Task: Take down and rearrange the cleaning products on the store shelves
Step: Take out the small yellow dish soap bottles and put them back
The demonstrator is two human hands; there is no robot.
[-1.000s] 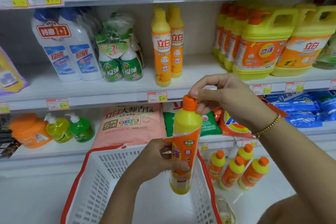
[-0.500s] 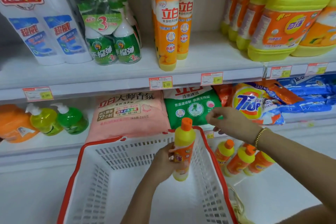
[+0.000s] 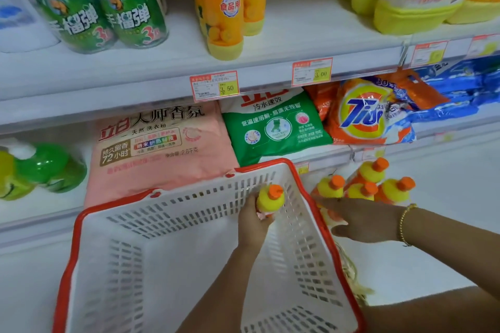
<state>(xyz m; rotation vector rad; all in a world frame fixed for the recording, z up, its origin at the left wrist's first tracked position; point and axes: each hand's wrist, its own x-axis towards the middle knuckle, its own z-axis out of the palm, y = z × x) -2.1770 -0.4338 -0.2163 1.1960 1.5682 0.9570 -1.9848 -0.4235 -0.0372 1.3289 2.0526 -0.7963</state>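
Gripping a yellow bottle [image 3: 270, 198] round its body, the left hand [image 3: 254, 221] holds it cap-up in the far right corner of the basket [image 3: 176, 205], while the right hand [image 3: 362, 220] hovers flat-fingered and empty just right of the rim. Let go off balance, the bottle may topple; that right hand could knock over the matching bottles [image 3: 370, 186] just beyond it.

Bottle [image 3: 270, 198] inside basket [image 3: 173, 215], far right corner; bottle cluster [image 3: 364, 188] just right of basket; powder bags [image 3: 162, 148] behind on shelf [image 3: 48, 208].

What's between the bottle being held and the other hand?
In the head view, the basket wall and its red rim: the left hand holds the bottle inside, the right hand is outside.
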